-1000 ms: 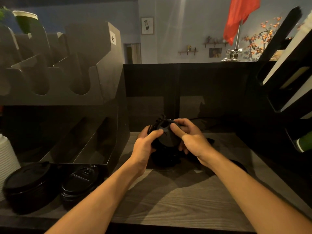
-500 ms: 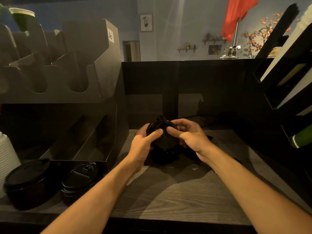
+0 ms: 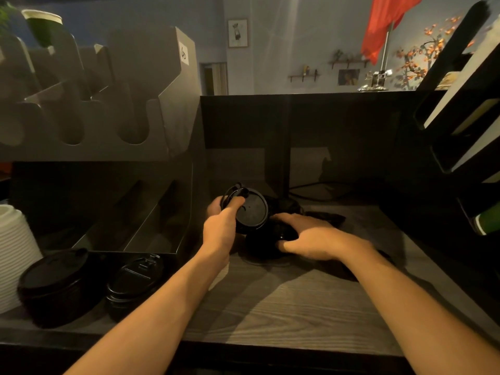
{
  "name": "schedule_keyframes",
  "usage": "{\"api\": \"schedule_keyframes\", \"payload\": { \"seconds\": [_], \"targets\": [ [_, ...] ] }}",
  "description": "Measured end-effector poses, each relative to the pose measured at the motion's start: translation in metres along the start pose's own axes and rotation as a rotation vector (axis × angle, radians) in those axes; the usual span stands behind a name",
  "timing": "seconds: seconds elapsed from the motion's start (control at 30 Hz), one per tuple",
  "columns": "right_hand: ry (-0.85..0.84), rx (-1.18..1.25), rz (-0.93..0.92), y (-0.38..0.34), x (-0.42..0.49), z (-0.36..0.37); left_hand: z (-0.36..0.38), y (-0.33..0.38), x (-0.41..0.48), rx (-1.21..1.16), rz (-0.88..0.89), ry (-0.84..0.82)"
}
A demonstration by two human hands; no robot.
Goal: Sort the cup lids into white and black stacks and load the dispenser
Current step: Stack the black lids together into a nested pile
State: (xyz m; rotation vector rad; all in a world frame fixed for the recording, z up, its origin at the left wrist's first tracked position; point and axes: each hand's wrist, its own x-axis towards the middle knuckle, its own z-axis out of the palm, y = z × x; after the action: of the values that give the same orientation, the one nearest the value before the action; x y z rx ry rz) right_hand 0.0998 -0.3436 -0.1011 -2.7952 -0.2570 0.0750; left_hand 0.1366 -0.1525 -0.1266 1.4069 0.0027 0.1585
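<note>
Left hand (image 3: 220, 230) is gripping a black lid (image 3: 253, 213) tilted clear, while right hand (image 3: 311, 236) is clasping the pile (image 3: 263, 243) on the desk (image 3: 270, 307), seemingly steadying it.

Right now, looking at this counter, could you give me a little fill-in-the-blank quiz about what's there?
1. The left hand holds up a lid coloured ____.
2. The tall lid stack at the far left edge is ____.
3. The right hand grips loose lids lying to the ____ of the dispenser.
4. The paper cup on top of the dispenser has a ____ body.

Missing words: black; white; right; green.
</note>
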Motion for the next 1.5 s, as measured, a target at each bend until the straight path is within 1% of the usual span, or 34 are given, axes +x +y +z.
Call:
{"api": "schedule_keyframes", "payload": {
  "seconds": [0.13, 0.27, 0.37, 0.43, 0.53, 0.6, 0.67, 0.73, 0.87, 0.97, 1.03, 1.2, 1.33, 1.43, 1.5],
  "targets": [
    [0.096, 0.058, 0.005, 0.004, 0.001, -0.003, -0.001, 0.000, 0.001, 0.001, -0.011, -0.004],
    [0.250, 0.316, -0.032, 0.011, 0.002, -0.006, -0.002, 0.000, 0.004, -0.025, -0.014, 0.054],
    [0.376, 0.474, -0.055, 0.010, 0.001, -0.008, -0.004, 0.002, 0.003, -0.022, -0.032, 0.048],
    [0.416, 0.570, -0.067, 0.006, -0.001, -0.007, -0.003, 0.002, 0.001, 0.025, -0.009, 0.003],
    [0.423, 0.697, -0.053, -0.002, -0.001, -0.003, 0.004, 0.005, -0.008, 0.091, 0.097, -0.133],
    [0.427, 0.795, -0.040, -0.003, 0.002, 0.002, 0.007, 0.007, -0.015, 0.058, 0.120, -0.236],
    [0.400, 0.878, -0.037, -0.006, 0.001, 0.002, 0.007, 0.007, -0.017, -0.005, 0.091, -0.339],
    [0.369, 0.901, -0.050, -0.009, -0.002, 0.001, 0.007, 0.007, -0.018, -0.072, 0.054, -0.396],
    [0.325, 0.856, -0.072, -0.013, -0.005, 0.000, 0.009, 0.008, -0.018, -0.162, 0.007, -0.438],
    [0.312, 0.761, -0.017, -0.012, 0.000, 0.005, 0.009, 0.007, -0.018, -0.117, 0.034, -0.430],
    [0.306, 0.764, 0.002, -0.014, 0.002, 0.006, 0.008, 0.007, -0.018, -0.092, 0.047, -0.433],
    [0.337, 0.865, -0.016, -0.015, 0.002, 0.007, 0.008, 0.009, -0.020, -0.074, 0.055, -0.443],
    [0.441, 1.015, 0.026, -0.018, 0.002, 0.006, 0.006, 0.011, -0.021, -0.174, 0.015, -0.453],
    [0.493, 0.950, 0.050, -0.017, 0.004, 0.007, 0.005, 0.013, -0.021, -0.249, -0.026, -0.500],
    [0.499, 0.850, 0.077, -0.017, 0.006, 0.008, 0.005, 0.011, -0.019, -0.195, -0.023, -0.515]
  ]
}}
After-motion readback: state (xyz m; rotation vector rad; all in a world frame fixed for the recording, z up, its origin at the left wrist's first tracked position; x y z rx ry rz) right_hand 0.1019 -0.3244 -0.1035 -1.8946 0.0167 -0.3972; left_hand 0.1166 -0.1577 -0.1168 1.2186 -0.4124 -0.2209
